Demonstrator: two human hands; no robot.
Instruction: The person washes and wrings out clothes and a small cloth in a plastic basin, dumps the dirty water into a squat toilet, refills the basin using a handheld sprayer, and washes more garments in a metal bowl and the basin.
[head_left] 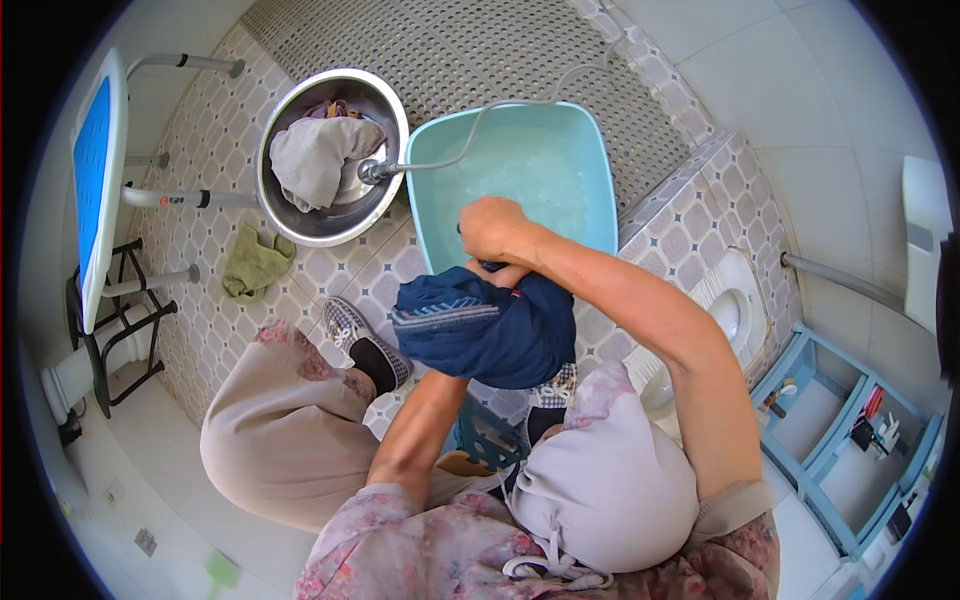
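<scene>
A bunched navy garment [490, 330] with pale stripes along one part is draped over my left forearm, above the near edge of a light blue basin [612, 190]. My left hand [507, 277] is mostly covered by the cloth; only a small part shows, closed on the garment. Just beyond it, my right hand [492, 230] is a fist over the basin, with a bit of dark cloth showing at its edge and below it. Cloudy water [530, 190] lies in the basin.
Left of the basin, a steel bowl [268, 215] holds a greyish cloth [315, 160] and a shower head [372, 172], whose hose [470, 140] crosses the basin. An olive cloth [256, 265] lies on the tiles. A blue-seated chair [95, 190], squat toilet [735, 300] and blue rack [810, 460] stand around.
</scene>
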